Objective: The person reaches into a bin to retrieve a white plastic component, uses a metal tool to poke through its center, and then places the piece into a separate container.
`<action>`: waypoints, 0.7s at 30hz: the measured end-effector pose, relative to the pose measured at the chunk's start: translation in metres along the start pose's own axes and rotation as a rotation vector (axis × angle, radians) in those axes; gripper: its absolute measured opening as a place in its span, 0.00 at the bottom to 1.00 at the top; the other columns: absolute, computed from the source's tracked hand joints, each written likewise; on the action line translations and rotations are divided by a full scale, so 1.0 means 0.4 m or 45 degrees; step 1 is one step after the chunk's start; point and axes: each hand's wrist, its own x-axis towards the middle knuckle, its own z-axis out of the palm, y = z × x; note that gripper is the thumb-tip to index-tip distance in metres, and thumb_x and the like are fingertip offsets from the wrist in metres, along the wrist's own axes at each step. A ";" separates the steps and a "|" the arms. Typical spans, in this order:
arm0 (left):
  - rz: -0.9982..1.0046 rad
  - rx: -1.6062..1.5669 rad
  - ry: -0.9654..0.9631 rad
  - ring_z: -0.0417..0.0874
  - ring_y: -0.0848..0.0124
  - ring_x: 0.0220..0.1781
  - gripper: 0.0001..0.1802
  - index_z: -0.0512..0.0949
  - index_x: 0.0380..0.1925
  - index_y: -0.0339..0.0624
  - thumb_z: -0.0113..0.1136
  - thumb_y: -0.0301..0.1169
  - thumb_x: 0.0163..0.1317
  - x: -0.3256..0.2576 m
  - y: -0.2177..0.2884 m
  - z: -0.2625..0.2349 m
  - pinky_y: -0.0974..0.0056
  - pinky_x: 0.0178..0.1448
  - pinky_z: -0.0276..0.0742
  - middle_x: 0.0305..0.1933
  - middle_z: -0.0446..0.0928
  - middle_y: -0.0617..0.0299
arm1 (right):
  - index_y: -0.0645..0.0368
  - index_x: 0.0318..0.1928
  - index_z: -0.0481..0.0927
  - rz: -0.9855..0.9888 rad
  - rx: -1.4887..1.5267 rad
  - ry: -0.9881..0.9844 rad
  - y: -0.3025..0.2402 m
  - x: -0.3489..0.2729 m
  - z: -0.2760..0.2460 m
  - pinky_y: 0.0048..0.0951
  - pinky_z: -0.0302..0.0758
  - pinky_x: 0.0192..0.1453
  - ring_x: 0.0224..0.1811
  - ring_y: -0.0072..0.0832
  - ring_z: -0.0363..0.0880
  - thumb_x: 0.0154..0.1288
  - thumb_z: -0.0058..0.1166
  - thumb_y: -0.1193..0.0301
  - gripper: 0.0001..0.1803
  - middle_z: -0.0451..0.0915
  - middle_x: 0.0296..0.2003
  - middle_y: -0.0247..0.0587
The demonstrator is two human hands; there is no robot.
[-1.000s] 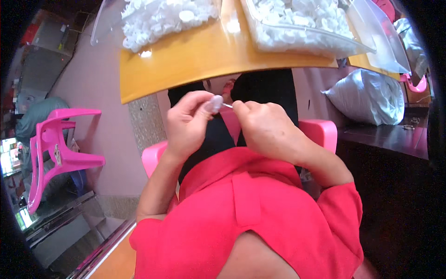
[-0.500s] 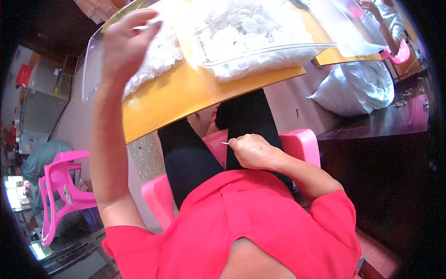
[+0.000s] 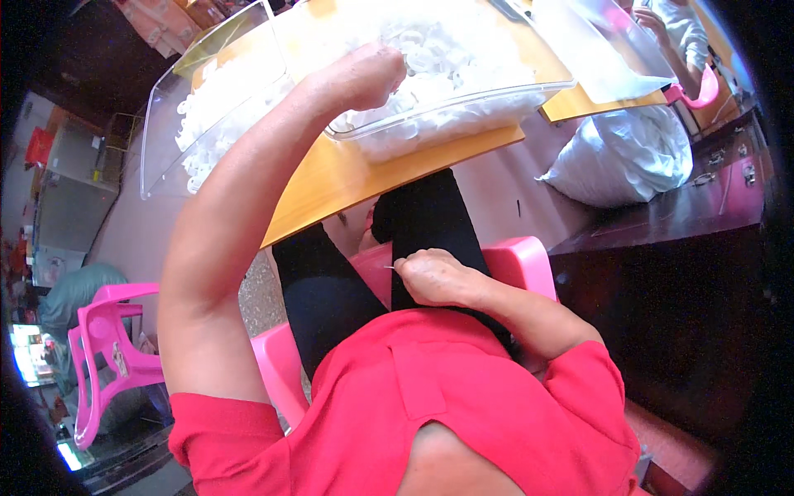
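My left hand (image 3: pixel 372 76) is over the near left part of a clear plastic bin (image 3: pixel 463 98) filled with small white plastic pieces (image 3: pixel 442 66), some of them ring-shaped. Its fingers are curled closed, and whatever they hold is hidden behind the hand. Low over my lap, my right hand (image 3: pixel 432 277) is closed around a thin tool (image 3: pixel 389 267); only its slim, pale tip sticks out to the left. A second clear bin (image 3: pixel 144 169) stands at the table's left, with more white pieces inside.
Both bins rest on a yellow wooden table (image 3: pixel 331 183). To the right are another clear container (image 3: pixel 600 78), a stuffed white sack (image 3: pixel 637 157) and a dark cabinet (image 3: pixel 653 306). A pink chair (image 3: pixel 116 360) stands at left. Another person's hand (image 3: pixel 653 26) shows at the far right.
My left hand has swung right from above the left bin to the middle bin, and its fingers have curled closed. The right hand stays over my lap with the thin tool.
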 end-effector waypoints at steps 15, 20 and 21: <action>-0.466 -1.959 1.114 0.81 0.75 0.35 0.09 0.79 0.34 0.32 0.64 0.16 0.52 -0.456 0.211 -0.006 0.73 0.41 0.79 0.33 0.80 0.58 | 0.65 0.47 0.76 0.213 1.609 0.193 -0.117 -0.019 -0.125 0.16 0.62 0.15 0.14 0.15 0.67 0.69 0.46 0.72 0.12 0.77 0.25 0.37; -0.492 -2.266 1.282 0.82 0.71 0.38 0.10 0.77 0.37 0.33 0.62 0.15 0.54 -0.588 0.334 0.140 0.69 0.45 0.80 0.37 0.81 0.55 | 0.68 0.46 0.75 -0.050 1.897 0.271 -0.206 0.023 -0.130 0.16 0.63 0.18 0.15 0.14 0.66 0.69 0.45 0.70 0.14 0.77 0.26 0.37; -0.514 -2.231 1.294 0.82 0.71 0.39 0.10 0.77 0.37 0.33 0.62 0.15 0.54 -0.603 0.349 0.160 0.69 0.45 0.80 0.38 0.81 0.55 | 0.65 0.42 0.78 -0.063 1.911 0.318 -0.223 0.030 -0.123 0.16 0.62 0.17 0.16 0.12 0.67 0.69 0.47 0.69 0.12 0.77 0.24 0.33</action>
